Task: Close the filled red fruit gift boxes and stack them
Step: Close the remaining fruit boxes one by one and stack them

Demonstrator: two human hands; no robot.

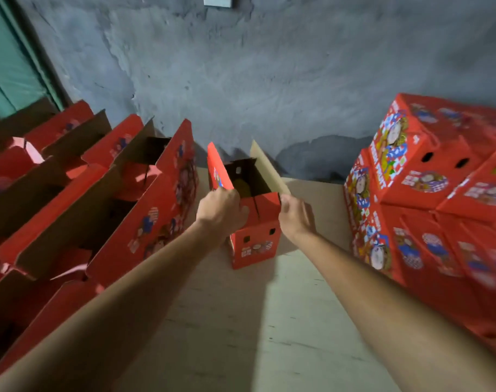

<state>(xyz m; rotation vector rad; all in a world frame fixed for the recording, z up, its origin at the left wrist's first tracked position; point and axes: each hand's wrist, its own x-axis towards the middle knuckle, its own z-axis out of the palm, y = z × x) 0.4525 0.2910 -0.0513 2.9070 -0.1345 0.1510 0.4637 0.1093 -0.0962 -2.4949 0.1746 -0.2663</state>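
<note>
L hand (222, 206) & R hand (293, 215) fingers clamped on open box (253, 236) flaps; uneven fold could jam the flaps.

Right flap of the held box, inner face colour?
Plain brown cardboard, unprinted: right flap, head view.

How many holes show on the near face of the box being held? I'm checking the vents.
2. Both sit on the box's near face below the hands: one left, one right. Other faces are hidden.
</note>
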